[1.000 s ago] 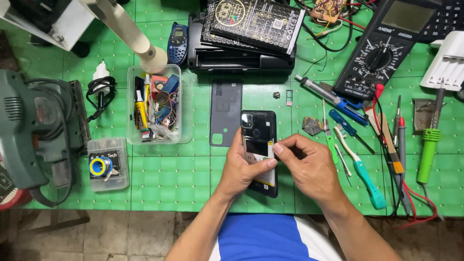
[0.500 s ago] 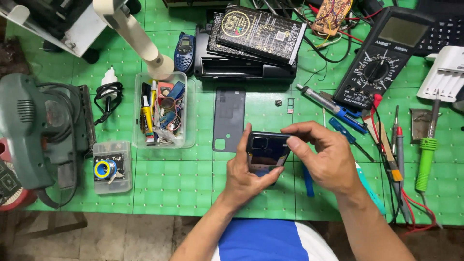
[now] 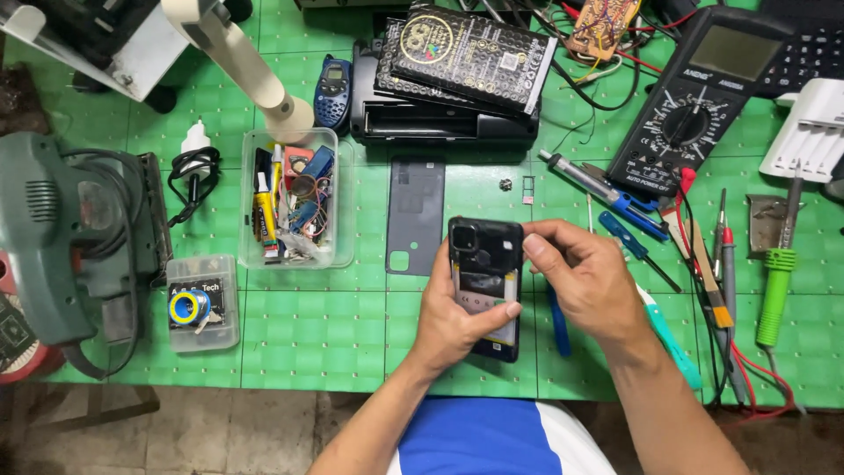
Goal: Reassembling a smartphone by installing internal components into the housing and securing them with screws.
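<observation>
Opened black smartphone with its back cover removed (image 3: 485,286), held in both hands above the green gridded table (image 3: 308,339).

The phone is gripped from below by the left hand (image 3: 457,321), fingers curled shut around its lower half, thumb laid across the exposed inside. Its upper right corner is pinched by the fingertips of the right hand (image 3: 585,281), closed on the edge. A flat dark grey rear cover panel (image 3: 415,214) is laid on the table just left of the phone; a clear plastic box of small parts (image 3: 294,198) is set further left; a black multimeter (image 3: 699,97) is placed at upper right.
</observation>
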